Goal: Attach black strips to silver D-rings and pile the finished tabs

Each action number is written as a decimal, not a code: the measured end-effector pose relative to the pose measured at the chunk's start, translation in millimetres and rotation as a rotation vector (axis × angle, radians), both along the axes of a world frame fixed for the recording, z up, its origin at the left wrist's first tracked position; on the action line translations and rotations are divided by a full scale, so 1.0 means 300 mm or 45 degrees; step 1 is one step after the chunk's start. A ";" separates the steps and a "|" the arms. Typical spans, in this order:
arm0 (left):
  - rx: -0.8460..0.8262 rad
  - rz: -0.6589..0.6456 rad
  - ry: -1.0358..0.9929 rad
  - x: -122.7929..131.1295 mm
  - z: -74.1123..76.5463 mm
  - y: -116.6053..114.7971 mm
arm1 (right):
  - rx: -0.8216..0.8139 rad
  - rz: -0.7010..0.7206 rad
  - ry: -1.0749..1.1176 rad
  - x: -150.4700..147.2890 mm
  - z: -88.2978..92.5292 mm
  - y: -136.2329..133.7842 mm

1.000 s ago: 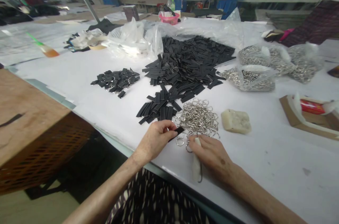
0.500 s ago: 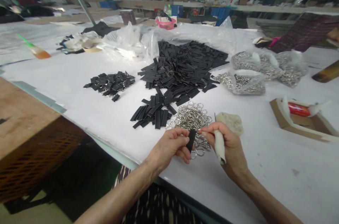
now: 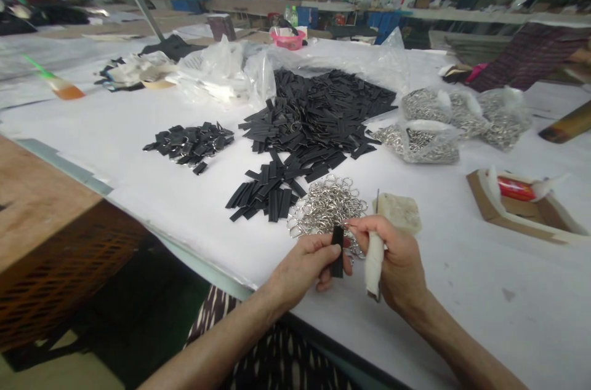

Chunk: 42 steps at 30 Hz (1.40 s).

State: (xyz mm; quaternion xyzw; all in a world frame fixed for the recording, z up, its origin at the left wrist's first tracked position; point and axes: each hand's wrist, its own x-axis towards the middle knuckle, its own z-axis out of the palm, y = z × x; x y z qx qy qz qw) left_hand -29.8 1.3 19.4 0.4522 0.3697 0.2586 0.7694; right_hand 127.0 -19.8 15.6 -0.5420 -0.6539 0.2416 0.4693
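Note:
My left hand [image 3: 307,264] pinches a short black fabric strip [image 3: 338,253] upright between thumb and fingers. My right hand [image 3: 392,254] is closed around a tool with a white wrapped handle [image 3: 373,264]; a thin dark metal end rises above the fist. Its thumb and forefinger meet at the strip's top edge, where a small shiny bit shows, possibly a ring. Just beyond both hands lies a heap of silver metal rings [image 3: 325,205]. Left of that heap are loose black strips [image 3: 268,190], with a larger pile of black strips [image 3: 323,107] behind.
A small pile of black pieces with rings [image 3: 189,144] lies to the left. Clear bags of rings [image 3: 429,144] and an open cardboard box [image 3: 489,205] stand right. A pale yellowish block [image 3: 398,213] sits beyond my right hand. A glue brush [image 3: 67,88] lies far left.
The black strip has turned from slanted to nearly upright in my left hand. My right hand has tilted the tool more upright, its fingertips staying by the strip's top end.

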 end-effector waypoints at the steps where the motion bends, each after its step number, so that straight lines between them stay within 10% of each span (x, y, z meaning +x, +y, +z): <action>1: -0.029 -0.004 -0.011 0.001 -0.004 -0.001 | 0.020 0.001 -0.020 0.002 0.000 -0.001; 10: -0.105 0.041 0.001 -0.002 -0.011 0.001 | 0.085 -0.152 -0.153 0.035 0.017 0.014; 33: -0.260 -0.109 -0.380 -0.047 -0.016 -0.009 | -0.086 0.056 0.224 -0.016 0.039 0.005; 42: -0.387 -0.027 -0.531 -0.142 0.025 -0.049 | -0.148 0.282 0.265 -0.119 0.132 0.024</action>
